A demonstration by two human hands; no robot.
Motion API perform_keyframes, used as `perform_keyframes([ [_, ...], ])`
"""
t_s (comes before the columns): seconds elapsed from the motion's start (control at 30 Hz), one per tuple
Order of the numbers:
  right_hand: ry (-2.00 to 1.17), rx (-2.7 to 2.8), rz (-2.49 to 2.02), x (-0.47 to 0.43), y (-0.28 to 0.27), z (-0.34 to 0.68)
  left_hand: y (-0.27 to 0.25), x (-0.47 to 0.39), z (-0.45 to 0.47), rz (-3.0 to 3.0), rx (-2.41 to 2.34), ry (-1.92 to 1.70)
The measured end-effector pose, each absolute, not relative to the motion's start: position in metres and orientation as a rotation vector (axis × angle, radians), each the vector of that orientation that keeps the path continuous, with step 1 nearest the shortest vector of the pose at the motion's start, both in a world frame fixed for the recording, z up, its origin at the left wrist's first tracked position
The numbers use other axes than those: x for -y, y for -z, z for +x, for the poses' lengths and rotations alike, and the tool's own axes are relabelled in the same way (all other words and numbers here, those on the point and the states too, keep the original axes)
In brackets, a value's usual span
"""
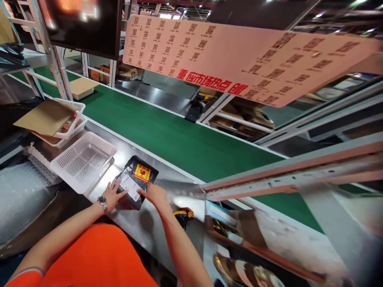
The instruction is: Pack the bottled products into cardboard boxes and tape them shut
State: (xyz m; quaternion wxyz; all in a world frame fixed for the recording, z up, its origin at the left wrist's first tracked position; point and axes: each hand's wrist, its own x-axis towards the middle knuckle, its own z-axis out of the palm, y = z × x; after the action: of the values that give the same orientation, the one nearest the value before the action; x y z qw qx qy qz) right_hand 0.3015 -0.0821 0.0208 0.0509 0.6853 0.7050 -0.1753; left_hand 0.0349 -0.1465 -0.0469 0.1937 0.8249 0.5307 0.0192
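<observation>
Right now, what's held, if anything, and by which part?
Black package, on the bench: left hand at its left side, right hand at the white label's right end. Gripping or just pressing: can't tell.

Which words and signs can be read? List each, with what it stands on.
"应市场热点", red, on the hanging board; end characters unclear.
Broken-glass sign on the yellow sticker; lettering too small.
White label and white marks on the black package: too small.
Board's code captions: too small.
Monitor brand: too blurred.
</observation>
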Motion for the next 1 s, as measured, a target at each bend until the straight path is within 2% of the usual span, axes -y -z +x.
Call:
perform_keyframes([
  [0.1,0.45,-2.202,2.096,0.08,-0.019,0.319,0.044,0.147,0.036,2.29,-1.467,-0.054],
  [0.2,0.462,-2.579,2.016,0.084,-0.002,0.313,0.048,0.149,0.034,2.276,-1.45,-0.071],
  [0.37,0.605,-3.153,1.459,0.093,0.043,0.266,0.069,0.152,0.026,2.207,-1.474,-0.22],
  [0.53,0.44,-3.129,1.075,0.089,0.059,0.27,0.078,0.154,0.021,2.173,-1.459,-0.327],
  [0.7,0.463,-3.11,1.183,0.066,0.045,0.307,0.079,0.162,0.022,2.188,-1.53,-0.334],
  [0.87,0.444,-3.217,1.385,0.058,0.035,0.265,0.09,0.175,0.023,1.999,-1.632,-0.52],
  [1.0,0.453,-3.131,1.145,0.07,0.035,0.218,0.098,0.183,0.019,1.642,-1.779,-0.675],
])
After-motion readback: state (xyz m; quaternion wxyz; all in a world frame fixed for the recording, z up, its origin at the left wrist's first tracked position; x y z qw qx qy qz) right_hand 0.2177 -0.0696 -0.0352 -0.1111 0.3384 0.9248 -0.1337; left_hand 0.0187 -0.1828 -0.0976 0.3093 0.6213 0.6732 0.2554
